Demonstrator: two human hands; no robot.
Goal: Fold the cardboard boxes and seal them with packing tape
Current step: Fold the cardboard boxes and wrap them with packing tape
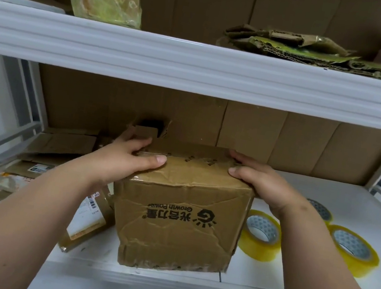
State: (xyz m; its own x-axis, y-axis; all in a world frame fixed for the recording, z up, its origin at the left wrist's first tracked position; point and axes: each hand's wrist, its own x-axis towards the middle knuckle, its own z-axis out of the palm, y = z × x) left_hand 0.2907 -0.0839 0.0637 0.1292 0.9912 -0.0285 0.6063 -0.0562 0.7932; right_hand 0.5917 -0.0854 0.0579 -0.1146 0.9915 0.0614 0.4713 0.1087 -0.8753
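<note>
1. A creased brown cardboard box (179, 220) with upside-down black print on its near face stands upright on the white lower shelf (261, 286), near the front edge.
2. The left hand (129, 159) lies on the box's top left corner, thumb flat along the near top edge and fingers spread over the clear-taped top.
3. The right hand (262, 183) holds the top right corner, thumb on the top face and fingers wrapped over the far right edge; how tightly they curl is hard to tell, since the far fingertips are hidden.
4. Just right of the box, a yellowish roll of clear packing tape (261, 235) stands tilted on the shelf, apart from the box.
5. A second yellowish roll (353, 251) lies further right, and a third roll (322, 211) shows partly behind the right wrist.
6. Left of the box, a flattened brown carton with a white barcode label (89, 218) leans close against its lower left side.
7. Further left lies a pile of flattened brown cardboard pieces (30, 163).
8. On the white upper shelf (197, 64) rests a crushed heap of torn corrugated cardboard (308, 49).
</note>
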